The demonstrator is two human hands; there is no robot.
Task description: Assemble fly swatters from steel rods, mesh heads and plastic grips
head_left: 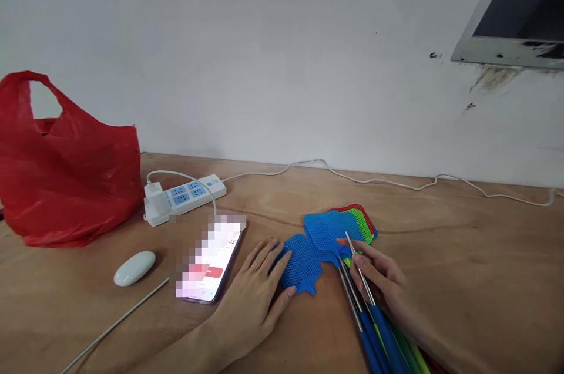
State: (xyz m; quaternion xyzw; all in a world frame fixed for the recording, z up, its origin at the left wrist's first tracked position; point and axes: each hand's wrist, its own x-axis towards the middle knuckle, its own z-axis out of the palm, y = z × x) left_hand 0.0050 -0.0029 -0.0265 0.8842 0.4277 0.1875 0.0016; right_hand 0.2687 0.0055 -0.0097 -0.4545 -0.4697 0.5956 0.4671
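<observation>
My left hand (253, 292) lies with its fingers stretched out, their tips on the edge of a loose blue fly swatter head (302, 265). That head is flat on the table, its short socket pointing toward me, with no rod in it. In my right hand (383, 280) a metal fly swatter rod (362, 277) with a blue grip (390, 344) is pinched between thumb and fingers, its bare tip pointing up and away. Under and beside it is a pile of fly swatters (332, 230) with blue, green and red heads. The lower ends of their handles run out of view.
A lit phone (218, 262) lies left of my left hand on the wooden table (484, 280). Farther left are a white oval object (134, 268), a grey-white cable (117, 332), a power strip (189, 198) and a red plastic bag (74, 180). A white wall (282, 57) rises behind.
</observation>
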